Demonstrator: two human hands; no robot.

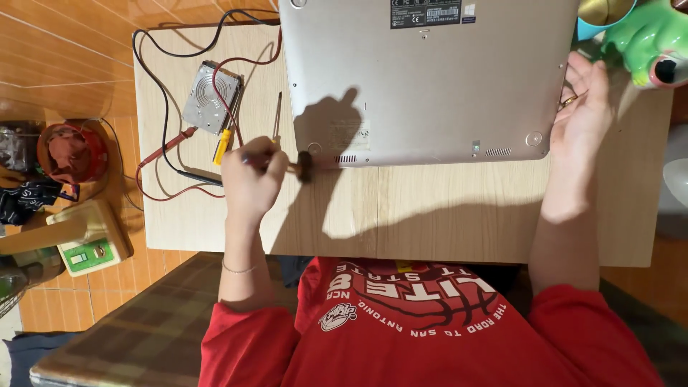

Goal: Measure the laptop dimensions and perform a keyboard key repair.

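Note:
A silver laptop [430, 79] lies upside down on the light wooden table [444, 215], its base facing up. My left hand [251, 175] is closed around a screwdriver [301, 167] with a dark knob end, held at the laptop's near left corner. My right hand [584, 107] rests open against the laptop's right edge, fingers spread. A second thin screwdriver [276, 115] lies on the table just left of the laptop.
A bare hard drive [211, 97] sits at the table's far left with red and black probe leads [168, 143] looped around it. A green frog-shaped mug [648, 39] stands at the far right. On the floor to the left are a red bowl [72, 150] and a small green-faced device [89, 254].

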